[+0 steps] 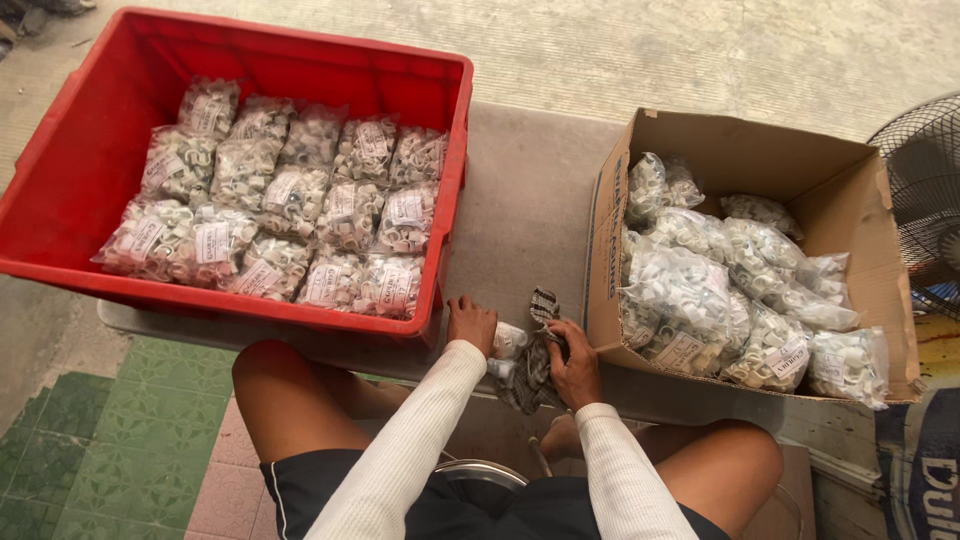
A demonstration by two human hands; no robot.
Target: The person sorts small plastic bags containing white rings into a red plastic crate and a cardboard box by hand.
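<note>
Checked grey cloth (532, 365), crumpled at the desk (520, 200) near edge. Right hand (575, 365) fingers clenched on it; left hand (471, 323) fingers curled beside a small white bag (508, 340). Red crate (100, 130) left, cardboard box (830, 180) right, both holding bagged white fittings. Fan (925, 190) far right; concrete floor.

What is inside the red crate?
The red crate holds clear labelled bags of small white rings, laid in rows. Whatever lies beneath that top layer is covered.

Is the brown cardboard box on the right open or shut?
Open: the brown cardboard box has its top flaps folded out, showing clear plastic bags of small white rings inside.
</note>
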